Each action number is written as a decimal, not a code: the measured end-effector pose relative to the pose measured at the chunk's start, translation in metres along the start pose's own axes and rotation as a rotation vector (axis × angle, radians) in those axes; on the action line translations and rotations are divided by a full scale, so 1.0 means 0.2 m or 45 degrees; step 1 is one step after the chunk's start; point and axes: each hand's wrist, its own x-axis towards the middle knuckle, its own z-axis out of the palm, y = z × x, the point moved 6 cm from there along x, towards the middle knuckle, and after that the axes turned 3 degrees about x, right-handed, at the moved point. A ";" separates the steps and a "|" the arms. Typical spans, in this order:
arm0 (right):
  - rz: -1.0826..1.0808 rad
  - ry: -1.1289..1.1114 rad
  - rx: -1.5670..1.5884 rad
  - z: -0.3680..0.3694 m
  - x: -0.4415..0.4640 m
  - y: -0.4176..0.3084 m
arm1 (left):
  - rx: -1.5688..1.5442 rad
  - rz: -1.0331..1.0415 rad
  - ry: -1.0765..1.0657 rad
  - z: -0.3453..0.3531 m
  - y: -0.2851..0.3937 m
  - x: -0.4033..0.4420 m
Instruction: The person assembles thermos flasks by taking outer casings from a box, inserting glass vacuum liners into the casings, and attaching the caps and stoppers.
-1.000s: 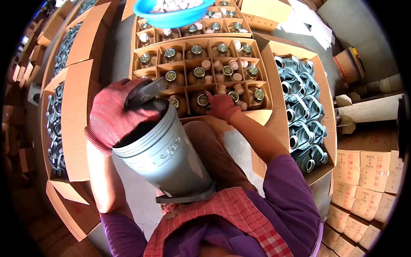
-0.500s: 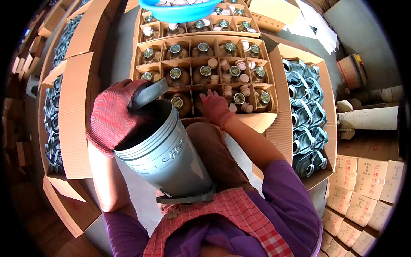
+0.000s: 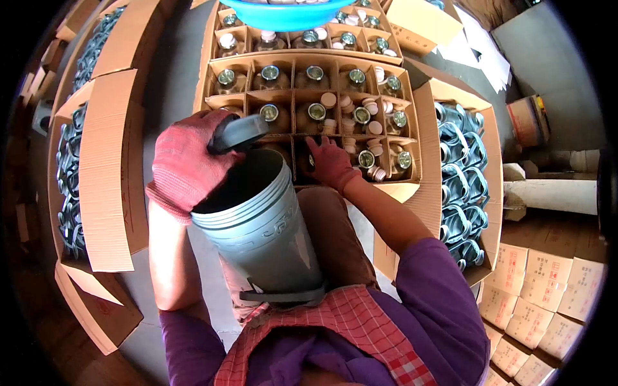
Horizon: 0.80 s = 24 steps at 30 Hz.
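Observation:
My left hand [image 3: 193,161], in a red knit glove, is closed around a smooth grey-blue plastic piece [image 3: 243,132] above the mouth of a bucket. The grey-blue bucket [image 3: 264,235] has a ridged rim and a dark band near its base, and leans tilted against my lap. My right hand [image 3: 331,165], gloved too, reaches into a front-row compartment of the cardboard divider box [image 3: 257,59]. Its fingers curl over a glass bottle [image 3: 310,159], mostly hidden by the glove. Other clear glass bottles [image 3: 270,112] stand upright in neighbouring compartments, with pale round caps [image 3: 347,103] tucked around several.
A blue basin [image 3: 283,18] of pale caps rests on the box behind. Open cartons of grey-blue handled plastic parts stand to the right [image 3: 460,180] and left [image 3: 71,186]. Stacked printed cartons [image 3: 541,289] are at the lower right.
My left hand, the plastic piece and the bucket have shifted rightward in view. My right hand stays at the same front compartment, slightly lower in view. The whole view has shifted a little.

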 end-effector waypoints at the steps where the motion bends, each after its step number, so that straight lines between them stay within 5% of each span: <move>1: 0.012 -0.006 0.019 -0.01 -0.01 0.00 | -0.092 -0.089 0.042 0.00 -0.02 0.00; 4: 0.019 0.018 0.020 -0.03 -0.04 -0.03 | -0.448 -0.248 0.419 -0.03 -0.16 -0.01; 8: -0.108 0.136 -0.086 0.05 -0.03 0.01 | -1.640 -0.682 0.870 0.19 -0.58 -0.11; 10: -0.131 0.217 -0.006 -0.08 -0.06 -0.01 | -1.912 -0.840 0.799 0.55 -0.88 -0.18; 13: -0.129 0.390 0.122 -0.55 -0.25 -0.12 | -2.741 -0.902 0.462 0.77 -0.67 -0.31; 20: -0.726 0.790 0.766 -1.55 -0.44 -0.38 | -2.886 -0.245 0.044 0.66 -0.14 -0.17; 24: -1.159 0.944 0.051 -1.65 -0.68 -0.72 | -2.782 0.088 0.097 0.47 0.00 0.00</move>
